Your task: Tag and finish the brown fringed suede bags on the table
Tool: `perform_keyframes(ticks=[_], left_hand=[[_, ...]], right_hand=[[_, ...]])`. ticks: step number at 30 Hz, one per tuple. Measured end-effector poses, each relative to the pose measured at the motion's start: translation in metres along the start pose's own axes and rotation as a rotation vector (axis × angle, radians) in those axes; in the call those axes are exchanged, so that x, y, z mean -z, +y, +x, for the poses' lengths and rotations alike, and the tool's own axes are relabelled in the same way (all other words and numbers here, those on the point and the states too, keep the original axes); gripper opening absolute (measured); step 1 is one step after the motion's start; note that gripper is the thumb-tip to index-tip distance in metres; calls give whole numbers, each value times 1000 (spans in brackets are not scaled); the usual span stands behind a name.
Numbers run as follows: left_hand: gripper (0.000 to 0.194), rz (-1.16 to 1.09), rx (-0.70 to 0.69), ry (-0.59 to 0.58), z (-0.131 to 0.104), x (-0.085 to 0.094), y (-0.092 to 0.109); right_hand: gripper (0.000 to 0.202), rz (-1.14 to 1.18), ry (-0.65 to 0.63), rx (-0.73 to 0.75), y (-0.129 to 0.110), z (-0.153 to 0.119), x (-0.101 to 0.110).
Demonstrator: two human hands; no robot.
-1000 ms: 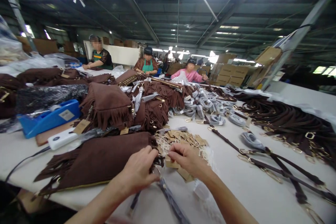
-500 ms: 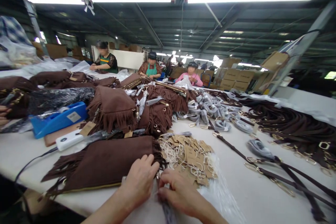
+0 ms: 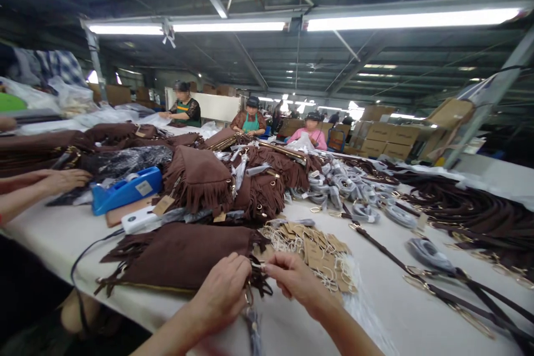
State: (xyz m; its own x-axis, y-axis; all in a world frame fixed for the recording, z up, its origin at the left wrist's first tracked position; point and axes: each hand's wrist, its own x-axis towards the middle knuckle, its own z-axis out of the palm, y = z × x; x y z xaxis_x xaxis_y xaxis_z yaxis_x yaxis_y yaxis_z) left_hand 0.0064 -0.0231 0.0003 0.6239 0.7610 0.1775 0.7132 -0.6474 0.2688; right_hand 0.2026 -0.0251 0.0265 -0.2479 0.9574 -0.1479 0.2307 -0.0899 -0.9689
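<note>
A brown fringed bag [image 3: 179, 256] lies flat on the table in front of me, its right end beneath my hands. My left hand [image 3: 225, 292] is closed at that end, fingers bent over the bag's edge by the fringe. Below its fingertips hangs a metal clasp [image 3: 249, 296] joined to a plastic-wrapped strap [image 3: 253, 331]. My right hand [image 3: 294, 281] is just to the right, thumb and forefinger pinched together near the fringe; a small pale bit shows at the tips, too small to name. Beside it lies a heap of brown card tags [image 3: 319, 256] with white strings.
A blue tape dispenser [image 3: 127, 189] and a white corded device [image 3: 139, 219] stand left. More fringed bags [image 3: 198, 172] are piled behind. Wrapped straps [image 3: 340, 178] and dark straps [image 3: 467, 200] spread to the right. Another person's hand [image 3: 67, 181] reaches in at the left; several co-workers sit opposite.
My right hand has risen from the clasp to the fringe and pinches there. The left hand stays at the bag's end. The view has shifted, and the neighbour's hand at left shows more.
</note>
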Motion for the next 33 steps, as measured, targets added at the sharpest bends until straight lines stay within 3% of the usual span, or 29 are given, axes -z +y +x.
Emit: perform_keyframes(ticks=[8,12,15,19,27,33], left_hand=[[28,-331,-42,124,-17,1,-7],[24,-388,-67,142,-16,3,-7],[25,-417,-76,140,-15,5,-7],[31,-476,-60,96,-14,7,-7],[33,-542,51,-5,-12,19,-1],[25,-652,120,79,-11,10,2]], right_hand=[[32,125,51,-57,23,-9,-32],[43,210,-70,-153,30,-8,-42],[48,379,-130,-135,30,-8,-43],[53,545,-101,-128,33,-6,-40],[51,431,-32,-54,39,-8,-40],[39,379,-22,0,39,-11,-35]])
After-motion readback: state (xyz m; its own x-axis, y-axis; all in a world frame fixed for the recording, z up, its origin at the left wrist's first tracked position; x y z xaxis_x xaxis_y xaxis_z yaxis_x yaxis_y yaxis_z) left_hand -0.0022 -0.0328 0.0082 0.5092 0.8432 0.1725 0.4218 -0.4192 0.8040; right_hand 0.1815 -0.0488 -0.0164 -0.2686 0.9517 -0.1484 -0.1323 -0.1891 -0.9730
